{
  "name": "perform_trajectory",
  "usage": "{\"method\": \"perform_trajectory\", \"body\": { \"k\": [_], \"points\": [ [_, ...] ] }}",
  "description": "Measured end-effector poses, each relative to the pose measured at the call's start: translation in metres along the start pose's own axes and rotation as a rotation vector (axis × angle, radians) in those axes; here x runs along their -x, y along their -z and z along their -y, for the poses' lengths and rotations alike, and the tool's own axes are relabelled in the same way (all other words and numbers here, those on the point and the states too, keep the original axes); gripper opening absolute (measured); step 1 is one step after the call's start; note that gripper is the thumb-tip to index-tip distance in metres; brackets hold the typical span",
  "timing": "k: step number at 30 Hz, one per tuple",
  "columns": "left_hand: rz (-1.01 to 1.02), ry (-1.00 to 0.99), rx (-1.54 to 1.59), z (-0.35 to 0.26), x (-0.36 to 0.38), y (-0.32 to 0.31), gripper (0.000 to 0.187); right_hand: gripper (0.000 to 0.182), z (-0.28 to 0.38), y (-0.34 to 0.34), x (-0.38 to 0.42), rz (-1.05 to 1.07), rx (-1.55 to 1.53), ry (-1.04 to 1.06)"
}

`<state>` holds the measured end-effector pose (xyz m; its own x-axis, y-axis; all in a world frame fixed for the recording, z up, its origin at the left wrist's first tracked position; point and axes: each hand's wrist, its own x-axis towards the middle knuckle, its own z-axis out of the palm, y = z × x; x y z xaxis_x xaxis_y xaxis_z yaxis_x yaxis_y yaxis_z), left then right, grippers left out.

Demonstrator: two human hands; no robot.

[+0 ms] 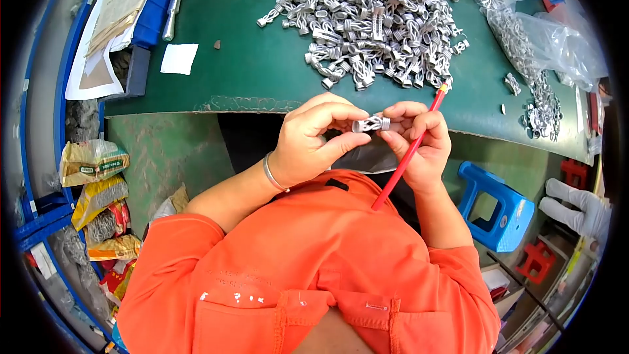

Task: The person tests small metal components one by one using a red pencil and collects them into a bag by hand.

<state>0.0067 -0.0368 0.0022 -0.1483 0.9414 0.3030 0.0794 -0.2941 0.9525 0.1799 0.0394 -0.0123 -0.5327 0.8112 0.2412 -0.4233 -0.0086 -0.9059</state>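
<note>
Between both hands, above my lap at the near table edge, is a small grey metal piece (371, 124) with ribbed ends and a twisted open-work middle. My left hand (311, 132) pinches one end of it between thumb and index finger. At the other end, my right hand (419, 147) grips it with the fingertips. A long red stick (407, 163) with a yellowish tip also lies in my right hand, slanting between the fingers and passing over the palm. Beyond the hands, a big heap of similar metal pieces (386, 16) covers the green table (242, 59).
Clear plastic bags (557, 42) and more metal parts (542, 108) lie at the table's right. A white paper square (179, 59) and a blue bin (154, 23) are on the left. A blue stool (496, 206) stands below right; sacks (95, 160) fill the left side.
</note>
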Motion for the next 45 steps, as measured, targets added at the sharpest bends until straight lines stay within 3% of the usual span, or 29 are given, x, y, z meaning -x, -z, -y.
{"method": "perform_trajectory", "body": {
  "k": [7,14,16,18,24,26,29,30,32,34,35,36,45],
  "points": [
    [-0.022,0.109,0.045,0.011,0.006,-0.005,0.021,0.038,0.006,0.000,0.000,0.068,0.234,0.236],
    [0.115,0.125,-0.144,0.007,0.007,0.004,0.024,0.033,0.012,-0.002,-0.001,0.053,0.447,0.237],
    [0.105,0.151,-0.188,0.008,0.007,0.003,0.028,0.031,0.017,0.005,-0.010,0.115,0.717,0.255],
    [0.215,0.302,-0.210,0.003,0.004,0.006,0.030,0.030,0.018,0.005,-0.021,0.050,0.938,0.338],
    [0.271,0.192,-0.380,0.010,0.007,0.006,0.025,0.029,0.004,-0.006,-0.054,0.121,1.162,0.478],
    [0.266,0.206,-0.388,0.009,0.007,0.006,0.023,0.028,-0.003,-0.005,-0.057,0.145,1.210,0.393],
    [0.200,0.222,-0.341,0.009,0.010,0.011,0.018,0.024,-0.004,-0.002,-0.054,0.075,1.135,0.397],
    [0.197,0.331,-0.256,0.007,0.010,0.013,0.021,0.021,0.000,-0.004,-0.053,0.039,1.088,0.363],
    [0.197,0.438,-0.167,0.004,0.006,0.013,0.024,0.022,-0.005,-0.001,-0.047,-0.049,0.773,0.279],
    [-0.002,0.434,0.153,0.004,0.003,0.008,0.035,0.028,0.005,-0.008,-0.039,-0.097,0.331,-0.034],
    [0.005,0.369,0.163,0.008,0.002,0.008,0.044,0.028,0.011,-0.009,-0.036,-0.111,0.243,-0.137],
    [-0.039,0.354,0.229,0.004,-0.001,0.007,0.039,0.027,0.015,-0.009,-0.033,-0.125,0.154,-0.242],
    [-0.045,0.316,0.288,-0.006,-0.003,0.007,0.023,0.025,0.005,-0.006,-0.013,-0.016,-0.148,-0.247]
  ]
}}
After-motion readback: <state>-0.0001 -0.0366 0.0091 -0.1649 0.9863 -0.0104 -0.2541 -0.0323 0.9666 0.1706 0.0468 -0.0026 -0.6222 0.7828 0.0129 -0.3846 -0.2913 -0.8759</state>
